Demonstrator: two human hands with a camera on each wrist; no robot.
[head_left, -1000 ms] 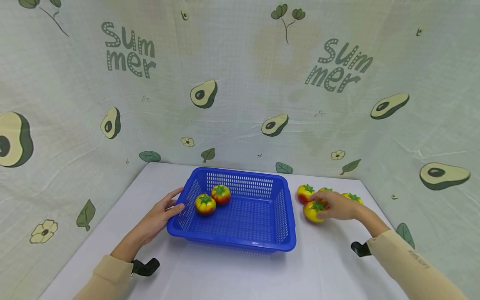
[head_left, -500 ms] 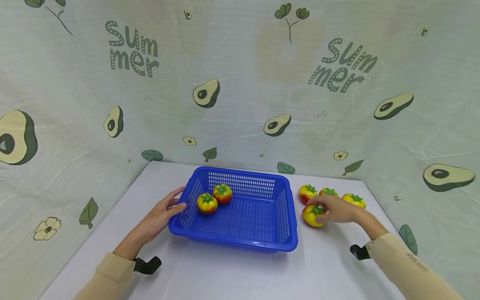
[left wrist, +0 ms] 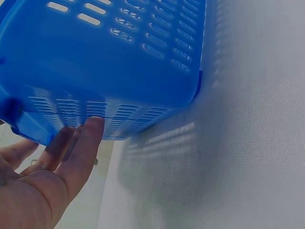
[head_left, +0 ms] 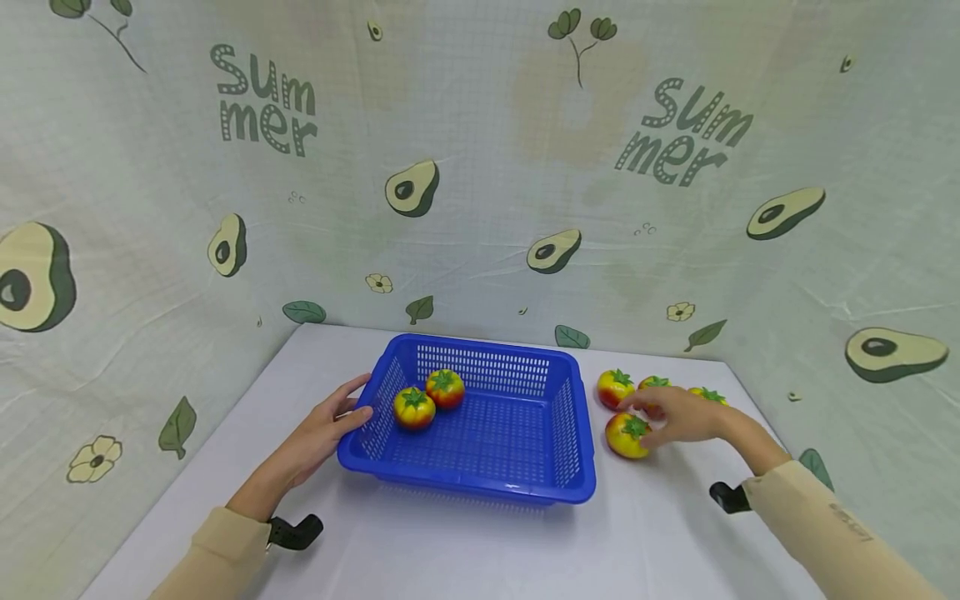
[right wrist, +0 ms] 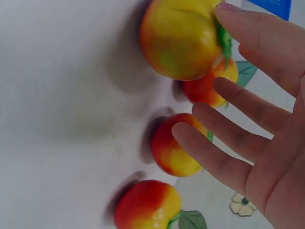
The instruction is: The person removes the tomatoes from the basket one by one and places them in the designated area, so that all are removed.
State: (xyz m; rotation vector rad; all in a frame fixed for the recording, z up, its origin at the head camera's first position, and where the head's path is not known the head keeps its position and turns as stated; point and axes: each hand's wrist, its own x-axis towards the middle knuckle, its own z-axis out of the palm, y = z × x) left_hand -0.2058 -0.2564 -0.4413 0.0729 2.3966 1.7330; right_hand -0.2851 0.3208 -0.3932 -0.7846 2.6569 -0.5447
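At its left end, a blue perforated plastic basket (head_left: 480,479) is held by my left hand (head_left: 318,437), the thumb over the rim and the other fingers against the outer side wall. Inside, two red-and-yellow tomatoes (head_left: 413,408) with green leafy tops lie near the left wall. Right of the basket, my right hand (head_left: 686,417) hovers beside the front tomato (head_left: 625,437), gripping nothing. In the right wrist view its fingers are spread and nearly straight, with the tip of one finger (right wrist: 228,7) close to that tomato; contact cannot be told.
Behind the right hand stand a back tomato (head_left: 615,388), a middle tomato (head_left: 655,382) and a right tomato (head_left: 707,394), the last two partly hidden. A patterned cloth (head_left: 480,167) encloses the white table (head_left: 480,550) at the back and sides.
The right hand first moved slightly toward the front and bent over the front tomato, then drew back a little to the right with its fingers loosened. The left hand and basket stayed put.
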